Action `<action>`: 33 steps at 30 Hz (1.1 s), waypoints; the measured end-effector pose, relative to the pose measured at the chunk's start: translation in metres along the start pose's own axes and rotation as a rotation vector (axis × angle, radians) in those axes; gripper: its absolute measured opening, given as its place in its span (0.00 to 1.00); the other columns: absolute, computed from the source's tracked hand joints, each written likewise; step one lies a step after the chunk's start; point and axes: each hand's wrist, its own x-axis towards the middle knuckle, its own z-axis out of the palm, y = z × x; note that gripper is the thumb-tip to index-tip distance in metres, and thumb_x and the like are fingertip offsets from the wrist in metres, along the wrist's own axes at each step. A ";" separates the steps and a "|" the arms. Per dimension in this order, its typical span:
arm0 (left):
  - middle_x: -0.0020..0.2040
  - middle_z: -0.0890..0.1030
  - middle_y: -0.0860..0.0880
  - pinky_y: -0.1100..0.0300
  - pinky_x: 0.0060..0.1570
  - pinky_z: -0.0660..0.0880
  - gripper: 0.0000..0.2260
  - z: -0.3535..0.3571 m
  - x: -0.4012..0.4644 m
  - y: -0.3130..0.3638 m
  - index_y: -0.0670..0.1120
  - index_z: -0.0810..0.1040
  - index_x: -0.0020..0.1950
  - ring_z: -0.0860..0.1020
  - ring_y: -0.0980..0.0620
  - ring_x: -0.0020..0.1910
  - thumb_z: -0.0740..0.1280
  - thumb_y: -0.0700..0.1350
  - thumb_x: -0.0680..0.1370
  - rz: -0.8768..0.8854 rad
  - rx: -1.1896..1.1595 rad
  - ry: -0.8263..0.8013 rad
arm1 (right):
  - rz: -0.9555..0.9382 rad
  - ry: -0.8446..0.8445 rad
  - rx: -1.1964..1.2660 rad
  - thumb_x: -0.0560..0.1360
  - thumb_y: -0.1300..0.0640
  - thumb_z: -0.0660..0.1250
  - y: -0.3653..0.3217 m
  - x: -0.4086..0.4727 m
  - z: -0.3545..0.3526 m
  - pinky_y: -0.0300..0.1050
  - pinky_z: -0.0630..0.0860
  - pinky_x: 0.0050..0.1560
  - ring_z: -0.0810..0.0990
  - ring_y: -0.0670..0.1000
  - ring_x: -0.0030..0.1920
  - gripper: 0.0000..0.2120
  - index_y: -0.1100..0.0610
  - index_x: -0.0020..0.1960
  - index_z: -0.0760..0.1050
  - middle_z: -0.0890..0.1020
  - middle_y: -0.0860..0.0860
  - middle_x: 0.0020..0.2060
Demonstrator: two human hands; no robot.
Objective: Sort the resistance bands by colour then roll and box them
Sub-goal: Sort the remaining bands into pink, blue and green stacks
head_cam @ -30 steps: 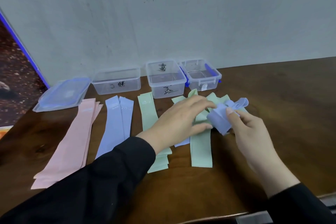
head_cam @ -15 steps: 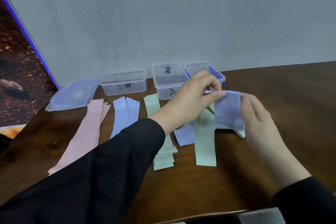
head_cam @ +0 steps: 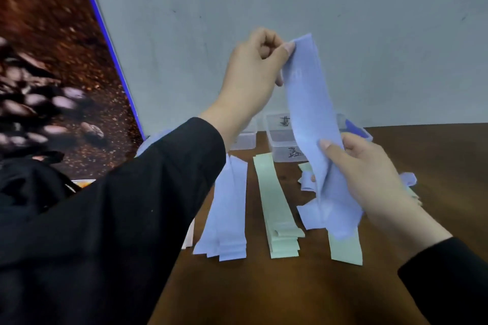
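A plain grey wall (head_cam: 369, 34) backs a dark brown wooden table (head_cam: 264, 293), and a blue-edged poster of brown beans (head_cam: 52, 74) leans at the left. Against the wall stands a clear plastic box (head_cam: 280, 150) with black handwritten marks on its near side and far rim; the marks are not readable. A second clear box (head_cam: 244, 140) sits to its left, mostly hidden by the wrist, and a blue-clipped box (head_cam: 356, 130) shows behind the raised band.

The left hand (head_cam: 253, 71), in a black sleeve (head_cam: 118, 214), pinches the top end of a lilac resistance band (head_cam: 309, 113) between thumb and curled fingers, high above the table. The right hand (head_cam: 369, 174) grips the same band lower down, thumb across its front, with the tail bunched beneath.

Flat on the table lie a pile of lilac bands (head_cam: 229, 214), a pile of mint-green bands (head_cam: 277, 208) just beside it, and one mint-green band (head_cam: 346, 248) under the hanging tail. A pink band edge (head_cam: 188, 239) peeks out by the sleeve. Any print on the bands is too blurred to read. The table's near part and right side lie bare.
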 end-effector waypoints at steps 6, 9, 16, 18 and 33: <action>0.34 0.77 0.48 0.63 0.32 0.68 0.09 -0.051 0.019 -0.024 0.47 0.72 0.42 0.73 0.53 0.31 0.67 0.47 0.80 -0.090 0.156 0.092 | 0.127 -0.355 0.381 0.79 0.51 0.70 -0.023 -0.017 0.057 0.51 0.82 0.47 0.87 0.54 0.44 0.09 0.53 0.56 0.82 0.87 0.51 0.46; 0.38 0.79 0.42 0.58 0.36 0.71 0.09 -0.067 0.017 -0.046 0.46 0.73 0.42 0.74 0.52 0.34 0.67 0.48 0.80 -0.159 0.199 0.110 | 0.223 -0.603 0.570 0.80 0.56 0.67 -0.015 -0.032 0.084 0.55 0.78 0.61 0.84 0.56 0.59 0.16 0.56 0.67 0.78 0.85 0.54 0.59; 0.36 0.76 0.48 0.68 0.29 0.65 0.09 -0.089 0.010 -0.065 0.47 0.73 0.42 0.73 0.53 0.35 0.67 0.47 0.80 -0.135 0.194 0.144 | 0.350 -0.522 0.635 0.79 0.53 0.69 0.012 -0.034 0.129 0.61 0.78 0.65 0.83 0.57 0.61 0.17 0.52 0.68 0.77 0.84 0.53 0.60; 0.36 0.76 0.48 0.68 0.30 0.65 0.09 -0.096 0.012 -0.066 0.47 0.73 0.42 0.72 0.54 0.35 0.67 0.47 0.80 -0.118 0.176 0.153 | 0.334 -0.524 0.534 0.79 0.53 0.70 0.018 -0.033 0.135 0.59 0.80 0.63 0.83 0.54 0.60 0.17 0.50 0.67 0.77 0.85 0.49 0.59; 0.40 0.77 0.51 0.63 0.32 0.66 0.05 -0.085 0.010 -0.173 0.46 0.76 0.50 0.74 0.51 0.39 0.67 0.47 0.80 -0.383 0.422 0.020 | 0.048 -0.444 -0.480 0.83 0.46 0.61 0.024 -0.048 0.147 0.33 0.73 0.36 0.79 0.44 0.40 0.36 0.41 0.82 0.41 0.80 0.47 0.40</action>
